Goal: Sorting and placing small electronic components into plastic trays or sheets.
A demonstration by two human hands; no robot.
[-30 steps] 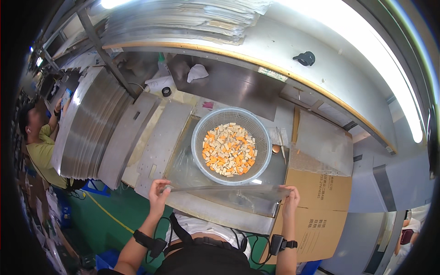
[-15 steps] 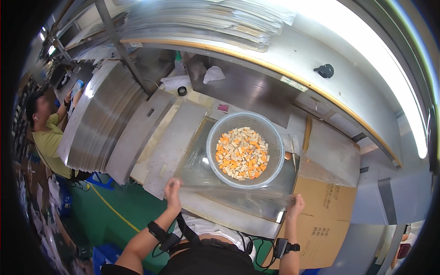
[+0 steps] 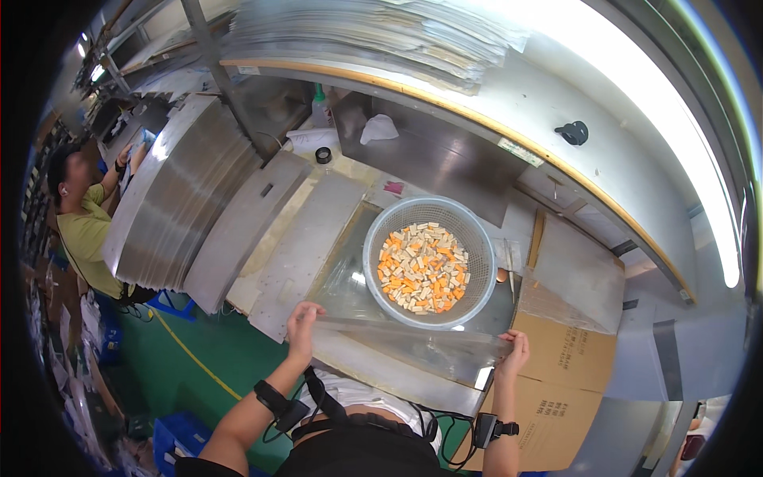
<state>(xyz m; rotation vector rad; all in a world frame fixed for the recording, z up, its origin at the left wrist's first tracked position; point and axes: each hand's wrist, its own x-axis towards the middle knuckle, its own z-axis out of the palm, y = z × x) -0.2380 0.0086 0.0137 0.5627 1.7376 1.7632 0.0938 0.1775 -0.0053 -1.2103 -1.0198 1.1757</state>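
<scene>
Between my two hands a clear plastic sheet (image 3: 413, 340) is stretched across the near part of the worktable. My left hand (image 3: 303, 324) pinches its left end, and my right hand (image 3: 515, 350) is closed on its right end. Just beyond the sheet stands a round grey-blue perforated basket (image 3: 370, 280). Many small orange and cream block-shaped pieces (image 3: 425, 269) lie in the bottom of it. Under the basket and the sheet is a shiny, glass-like surface (image 3: 334, 290).
Metal plates (image 3: 298, 238) lie left of the basket, with a tall stack of curved-looking sheets (image 3: 179, 199) beyond. A cardboard box (image 3: 556, 397) stands at right. A black tape roll (image 3: 323, 155) and green-capped bottle (image 3: 320, 107) sit behind. A person (image 3: 87, 222) works at far left.
My hands keep hold of the plastic sheet at both ends and have barely shifted. The whole view has moved slightly. The person at far left has lowered the blue item a little.
</scene>
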